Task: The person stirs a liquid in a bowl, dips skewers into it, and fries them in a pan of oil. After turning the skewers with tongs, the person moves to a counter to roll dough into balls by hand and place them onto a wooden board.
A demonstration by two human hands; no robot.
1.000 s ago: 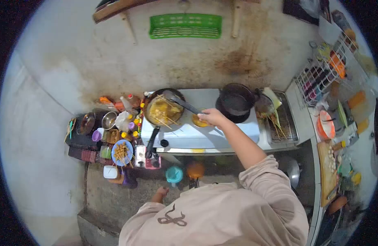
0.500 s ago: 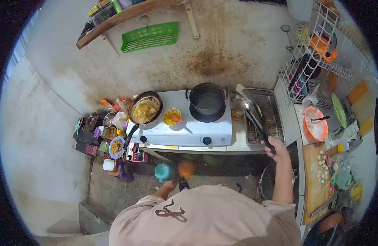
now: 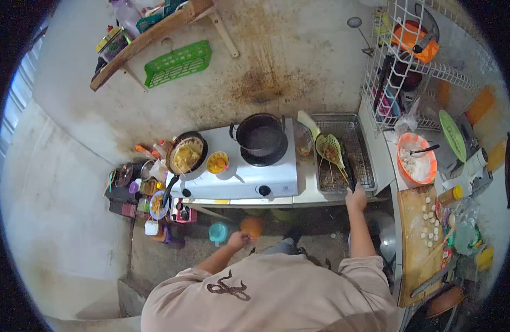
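My right hand (image 3: pixel 356 197) grips the end of a black-handled utensil (image 3: pixel 350 172) over a rectangular wire-mesh tray (image 3: pixel 367 145). I cannot make out the utensil's head. Beside it a yellowish perforated skimmer (image 3: pixel 333 148) rests in the tray with brown bits in its bowl and thin skewer-like sticks close by. My left hand (image 3: pixel 240 239) hangs low in front of my body with its fingers curled and nothing visible in them. Below it on the floor are an orange bowl (image 3: pixel 251 226) and a turquoise dipper (image 3: pixel 218 232).
On the white stove (image 3: pixel 233 185) sit a black pot (image 3: pixel 260 135), a pan with yellow food (image 3: pixel 187 156) and a small yellow bowl (image 3: pixel 217 162). At right stand an orange bowl of white flour-like stuff (image 3: pixel 418 166) and a board with dough pieces (image 3: pixel 420 243).
My right hand has lowered the black-handled utensil toward the tray and moved slightly left. My left hand has come forward and right. The view has shifted, showing the skimmer more clearly.
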